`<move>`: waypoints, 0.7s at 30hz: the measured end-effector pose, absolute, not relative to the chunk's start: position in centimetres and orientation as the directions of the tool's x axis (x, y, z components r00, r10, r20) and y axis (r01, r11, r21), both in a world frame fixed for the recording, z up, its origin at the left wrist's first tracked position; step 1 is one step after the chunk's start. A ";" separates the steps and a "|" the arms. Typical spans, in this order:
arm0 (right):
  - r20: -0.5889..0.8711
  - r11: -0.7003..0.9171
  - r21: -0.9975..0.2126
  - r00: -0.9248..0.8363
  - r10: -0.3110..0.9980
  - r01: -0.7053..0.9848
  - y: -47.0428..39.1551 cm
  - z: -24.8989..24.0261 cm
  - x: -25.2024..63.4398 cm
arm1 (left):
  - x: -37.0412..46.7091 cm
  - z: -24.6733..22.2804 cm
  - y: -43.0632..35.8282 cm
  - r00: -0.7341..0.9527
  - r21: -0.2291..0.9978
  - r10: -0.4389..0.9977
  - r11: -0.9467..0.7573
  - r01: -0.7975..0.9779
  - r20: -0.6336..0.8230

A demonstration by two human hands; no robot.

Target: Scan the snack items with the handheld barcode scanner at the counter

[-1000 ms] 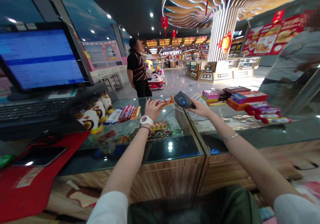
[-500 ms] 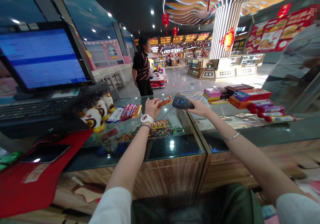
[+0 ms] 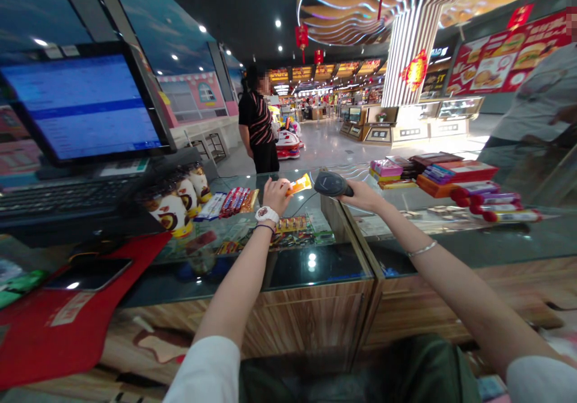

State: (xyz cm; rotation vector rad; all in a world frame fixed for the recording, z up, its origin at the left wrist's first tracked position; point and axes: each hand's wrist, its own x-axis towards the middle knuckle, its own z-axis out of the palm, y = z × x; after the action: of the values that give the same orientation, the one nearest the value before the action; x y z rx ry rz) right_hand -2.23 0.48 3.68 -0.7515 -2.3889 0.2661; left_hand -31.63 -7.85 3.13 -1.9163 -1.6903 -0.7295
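Observation:
My left hand (image 3: pixel 276 196) is closed on a small orange-and-yellow snack packet (image 3: pixel 299 184), held over the glass counter. To its right, my right hand (image 3: pixel 364 196) grips the handle of a dark barcode scanner (image 3: pixel 331 184). The scanner's head points left at the packet, with a small gap between them. The packet looks brightly lit. A thin cable (image 3: pixel 309 201) runs beneath the scanner. Left of my left hand, a row of wrapped snack bars (image 3: pixel 237 202) lies on the glass.
A monitor (image 3: pixel 88 103) and keyboard (image 3: pixel 49 202) stand at left, beside several patterned tubs (image 3: pixel 174 211). A phone (image 3: pixel 90 274) lies on a red mat (image 3: pixel 85 325). Stacked boxes (image 3: pixel 455 172) and purple tubes (image 3: pixel 496 200) sit at right. One person (image 3: pixel 259 124) stands beyond the counter, another (image 3: pixel 536 103) at right.
The packet in my left hand now looks lighter and yellower, and the scanner's blue light no longer shows. Both hands keep nearly the same position; the view has shifted slightly.

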 end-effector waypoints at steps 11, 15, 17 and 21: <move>0.484 0.816 -0.364 -0.658 0.577 0.448 0.0 3.9 -2.4 | -31.5 3.2 -7.9 0.104 -0.016 0.729 -0.127 0.992 0.677; 0.468 0.816 -0.380 -0.670 0.576 0.436 -0.2 3.9 -2.4 | -31.5 3.3 -8.0 0.106 -0.016 0.732 -0.128 0.992 0.673; 0.457 0.811 -0.382 -0.672 0.582 0.443 -0.1 3.7 -2.3 | -31.4 3.3 -8.0 0.108 -0.017 0.734 -0.130 0.991 0.670; 0.481 0.862 -0.319 -0.716 0.506 0.395 1.0 3.2 -1.8 | -31.3 3.3 -7.9 0.111 -0.018 0.734 -0.134 0.991 0.670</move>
State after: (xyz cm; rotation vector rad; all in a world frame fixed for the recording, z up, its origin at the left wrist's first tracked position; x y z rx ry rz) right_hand -1.85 1.02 3.20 -0.6529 -2.4617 0.2592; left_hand -31.34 -7.95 3.27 -1.9263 -1.6723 -0.7237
